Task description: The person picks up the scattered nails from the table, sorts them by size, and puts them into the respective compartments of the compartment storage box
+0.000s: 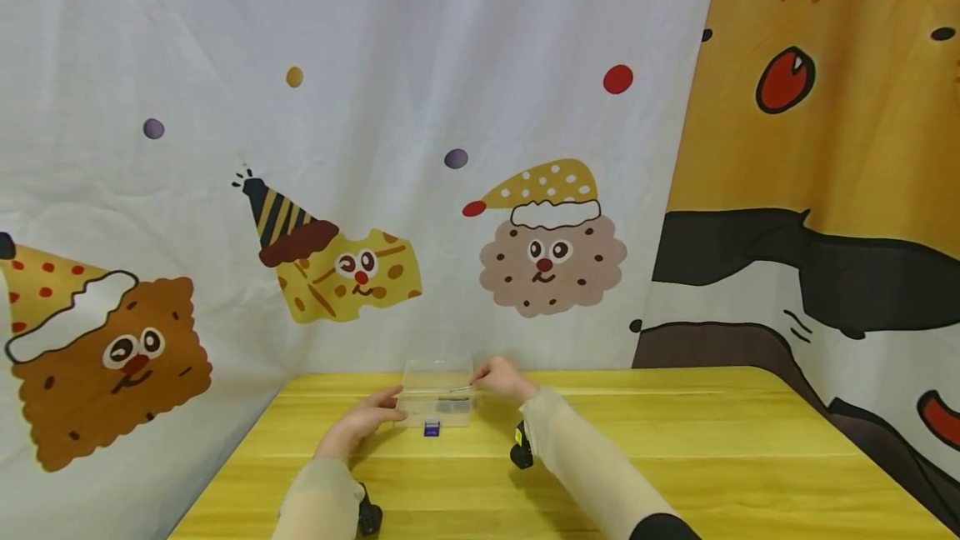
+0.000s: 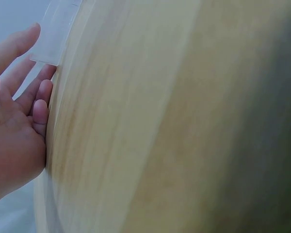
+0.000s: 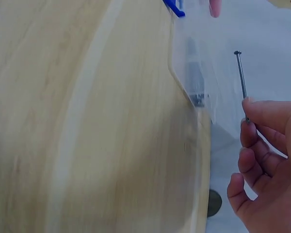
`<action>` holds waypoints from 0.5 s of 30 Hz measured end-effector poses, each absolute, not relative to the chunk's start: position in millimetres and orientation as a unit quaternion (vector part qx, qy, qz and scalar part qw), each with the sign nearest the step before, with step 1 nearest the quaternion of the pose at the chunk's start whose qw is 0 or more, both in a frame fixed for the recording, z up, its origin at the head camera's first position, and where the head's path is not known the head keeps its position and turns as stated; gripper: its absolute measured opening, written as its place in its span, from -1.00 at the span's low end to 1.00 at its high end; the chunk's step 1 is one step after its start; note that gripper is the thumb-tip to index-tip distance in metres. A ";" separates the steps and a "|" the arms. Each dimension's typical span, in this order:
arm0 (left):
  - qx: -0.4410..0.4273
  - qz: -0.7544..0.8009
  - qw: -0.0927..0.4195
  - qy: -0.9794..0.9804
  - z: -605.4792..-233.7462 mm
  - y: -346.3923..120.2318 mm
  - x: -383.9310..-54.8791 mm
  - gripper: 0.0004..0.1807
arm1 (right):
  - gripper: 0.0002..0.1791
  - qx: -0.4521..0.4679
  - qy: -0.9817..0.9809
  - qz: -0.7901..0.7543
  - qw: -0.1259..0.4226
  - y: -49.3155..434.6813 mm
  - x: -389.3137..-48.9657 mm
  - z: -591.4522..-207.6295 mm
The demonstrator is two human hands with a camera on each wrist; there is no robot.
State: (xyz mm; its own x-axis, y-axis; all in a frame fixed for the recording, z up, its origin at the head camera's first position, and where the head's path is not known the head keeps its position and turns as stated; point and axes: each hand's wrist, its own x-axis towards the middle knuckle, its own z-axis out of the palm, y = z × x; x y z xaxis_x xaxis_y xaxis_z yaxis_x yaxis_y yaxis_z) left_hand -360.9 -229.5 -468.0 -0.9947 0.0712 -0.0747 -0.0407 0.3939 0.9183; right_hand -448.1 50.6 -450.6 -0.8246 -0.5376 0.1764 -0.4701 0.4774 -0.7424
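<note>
A clear plastic compartment box (image 1: 453,420) stands on the table with its lid (image 1: 438,373) raised at the back. My left hand (image 1: 367,419) holds the box's left end, the thumb (image 2: 26,41) on one side and the fingers on the other. Between thumb and index finger, my right hand (image 3: 274,150) pinches a thin metal nail (image 3: 241,73), its flat head pointing away from the hand. This hand is over the box's right side in the head view. Small dark pieces (image 3: 196,77) lie inside the box. At its front is a blue latch (image 1: 432,429).
The yellow wood-grain table (image 1: 675,448) runs to a printed cloth backdrop (image 1: 360,90) with cartoon biscuits and cheese. A black wrist camera (image 1: 521,448) hangs under the right wrist, another camera (image 1: 369,515) under the left.
</note>
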 end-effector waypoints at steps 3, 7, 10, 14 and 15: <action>0.010 0.551 0.052 0.833 -469.9 -229.8 -362.6 -0.25 | -0.89 -0.282 0.862 -0.420 0.039 44.5 -449.3 -454.2; 0.012 0.551 0.050 0.833 -472.3 -231.5 -366.8 -0.24 | -0.91 -0.273 0.868 -0.413 0.034 36.1 -447.9 -454.4; 0.011 0.550 0.049 0.834 -472.9 -231.8 -367.2 -0.25 | -0.90 -0.264 0.873 -0.408 0.032 30.9 -441.4 -452.4; 0.010 0.549 0.050 0.834 -472.9 -231.4 -366.0 -0.25 | -0.89 -0.257 0.878 -0.404 0.025 26.6 -432.7 -451.4; 0.011 0.549 0.050 0.834 -473.2 -231.3 -365.9 -0.25 | -0.89 -0.257 0.878 -0.403 0.023 25.8 -431.4 -451.4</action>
State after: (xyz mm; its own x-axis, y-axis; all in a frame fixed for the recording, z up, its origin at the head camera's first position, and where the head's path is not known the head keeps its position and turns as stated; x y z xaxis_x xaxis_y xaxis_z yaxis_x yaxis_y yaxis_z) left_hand -365.9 -231.3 -473.2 -0.9947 0.0732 -0.0715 -0.0367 0.3970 0.9171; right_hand -431.4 25.8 -451.4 -0.8664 -0.4705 0.1672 -0.4335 0.5426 -0.7195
